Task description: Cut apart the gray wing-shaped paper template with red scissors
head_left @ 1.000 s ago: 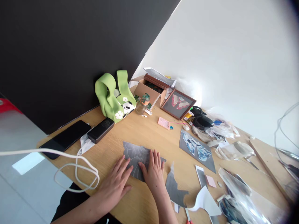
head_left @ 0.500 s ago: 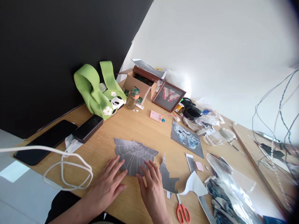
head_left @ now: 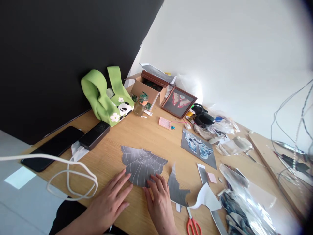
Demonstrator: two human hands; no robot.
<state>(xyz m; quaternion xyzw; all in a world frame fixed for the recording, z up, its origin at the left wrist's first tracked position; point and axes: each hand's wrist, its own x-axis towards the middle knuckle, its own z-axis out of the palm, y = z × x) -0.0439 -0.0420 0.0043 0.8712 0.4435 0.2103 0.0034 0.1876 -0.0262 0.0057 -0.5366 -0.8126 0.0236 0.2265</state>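
Observation:
A dark grey paper cutout (head_left: 143,164) with scalloped edges and pale wing-like lines lies flat on the wooden table. My left hand (head_left: 111,199) rests open at its lower left, fingers stretched and fingertips by the edge. On the lower right part of the cutout lie the fingers of my right hand (head_left: 158,197), also spread and holding nothing. Just right of that hand are grey paper offcuts (head_left: 179,192), with a curled white strip (head_left: 206,197) beside them. Red-handled scissors (head_left: 193,225) lie at the front edge, their blades partly under the paper.
A power bank (head_left: 95,135), a phone (head_left: 55,147) and a looped white cable (head_left: 94,182) lie left. Behind are a green bag (head_left: 102,106), glass jar (head_left: 140,106), cardboard box (head_left: 146,91) and framed butterfly (head_left: 179,101). A blue wing piece (head_left: 198,147) and plastic bags (head_left: 246,195) lie right.
The whole view has shifted slightly. My left hand has drawn back a little from the cutout's edge; my right hand stays on it.

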